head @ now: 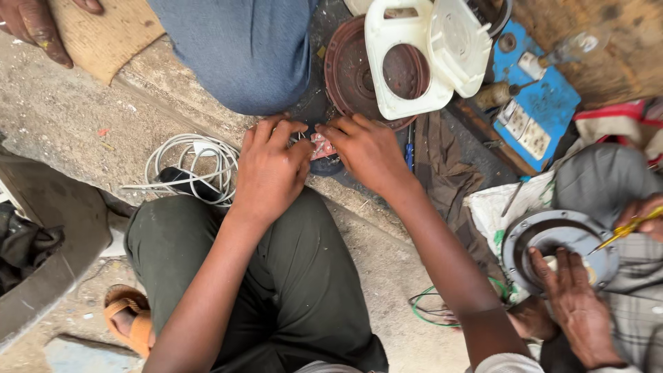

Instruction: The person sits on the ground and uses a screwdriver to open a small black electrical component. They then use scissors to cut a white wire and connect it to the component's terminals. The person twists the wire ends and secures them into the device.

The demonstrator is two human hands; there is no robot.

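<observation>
Together — both hands (318,155) on pink packet (322,146)

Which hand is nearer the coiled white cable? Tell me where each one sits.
Left. The left hand lies just right of the coiled white cable, almost at its edge; the right hand is farther right, beyond the left.

White cable coil (197,166), blue power strip (542,103)
</observation>
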